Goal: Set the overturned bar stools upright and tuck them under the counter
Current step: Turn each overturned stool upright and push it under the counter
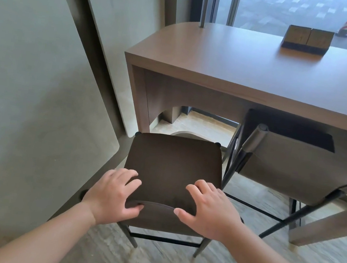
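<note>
In the head view, the dark brown bar stool [172, 169] stands upright on its four legs on the pale floor [227, 261], so the righting step looks done for this one. It is not yet tucked in: its seat sits wholly on the near side of the wooden counter [254, 71], with its far edge just short of the counter's front edge and the open bay under the counter straight ahead of it.

To the right of both hands, a second stool [292, 170] with a grey-brown backrest already stands upright with its seat partly under the counter; I judge that one finished or nearly so. Whether other stools lie overturned out of view cannot be told.

The left hand [112, 194] grips the left end of the stool's low curved backrest, fingers over the top onto the seat side and thumb on the near face, closed around the rail. The right hand [206, 209] holds the right end the same way, fingers a little spread. The seat lies directly beyond the two hands and between them, and the counter opening is further ahead still.

What appears left is a straight push forward until the seat slides beneath the counter. On the countertop, well beyond the hands to the right, sits a small block calendar [307, 39].
</note>
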`<action>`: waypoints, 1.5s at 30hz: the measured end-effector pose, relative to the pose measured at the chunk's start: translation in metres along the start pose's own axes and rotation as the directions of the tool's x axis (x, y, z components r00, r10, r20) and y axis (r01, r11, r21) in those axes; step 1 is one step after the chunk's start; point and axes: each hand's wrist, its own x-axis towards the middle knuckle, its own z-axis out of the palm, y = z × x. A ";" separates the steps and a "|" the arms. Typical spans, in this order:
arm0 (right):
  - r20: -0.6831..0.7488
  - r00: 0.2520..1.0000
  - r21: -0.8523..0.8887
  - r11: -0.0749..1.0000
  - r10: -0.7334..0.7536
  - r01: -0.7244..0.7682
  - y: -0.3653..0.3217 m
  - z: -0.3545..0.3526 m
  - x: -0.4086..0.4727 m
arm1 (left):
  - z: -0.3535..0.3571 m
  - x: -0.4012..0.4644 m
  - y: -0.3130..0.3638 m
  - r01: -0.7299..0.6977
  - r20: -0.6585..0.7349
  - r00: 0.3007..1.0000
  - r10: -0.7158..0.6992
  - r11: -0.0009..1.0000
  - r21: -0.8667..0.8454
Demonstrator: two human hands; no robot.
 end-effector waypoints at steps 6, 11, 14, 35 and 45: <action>0.006 0.998 0.037 0.997 0.068 -0.069 0.010 -0.006 -0.014 | 0.002 0.022 0.005 -0.071 0.027 0.997 0.071 0.997 -0.008; 0.004 0.990 0.050 0.988 0.144 -0.144 0.021 -0.013 -0.021 | -0.001 0.047 0.009 -0.133 0.062 0.989 0.135 0.991 -0.032; 0.011 0.989 0.046 0.988 0.146 -0.146 0.013 -0.013 -0.013 | -0.001 0.048 -0.002 -0.138 0.097 0.986 0.139 0.990 -0.019; -0.038 0.996 -0.135 0.987 0.083 -0.087 -0.016 -0.014 0.016 | 0.000 0.062 -0.073 -0.217 0.228 0.942 0.245 0.966 -0.143; -0.025 0.999 -0.156 0.988 0.020 -0.024 -0.017 -0.025 0.042 | -0.002 0.059 -0.085 -0.219 0.161 0.956 0.246 0.961 -0.169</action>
